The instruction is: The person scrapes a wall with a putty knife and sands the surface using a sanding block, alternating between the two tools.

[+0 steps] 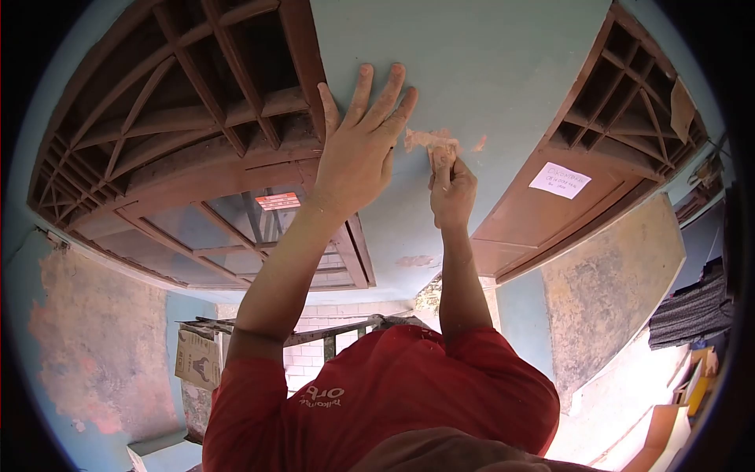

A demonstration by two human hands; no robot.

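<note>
My left hand lies against the pale blue-green wall, its fingers spread and nothing held. To its right, my right hand is closed around a small dusty tool that looks like a scraper. The tool's upper end meets a rough scraped patch where pinkish-tan material shows through the paint. A smaller chipped spot lies just right of the patch. Most of the tool is hidden by my fingers. Dust covers both hands.
Left stands a brown lattice-topped window with an orange-white sticker. Right is a brown door bearing a paper note. Below are a cardboard box, dark hanging cloth and peeling wall patches.
</note>
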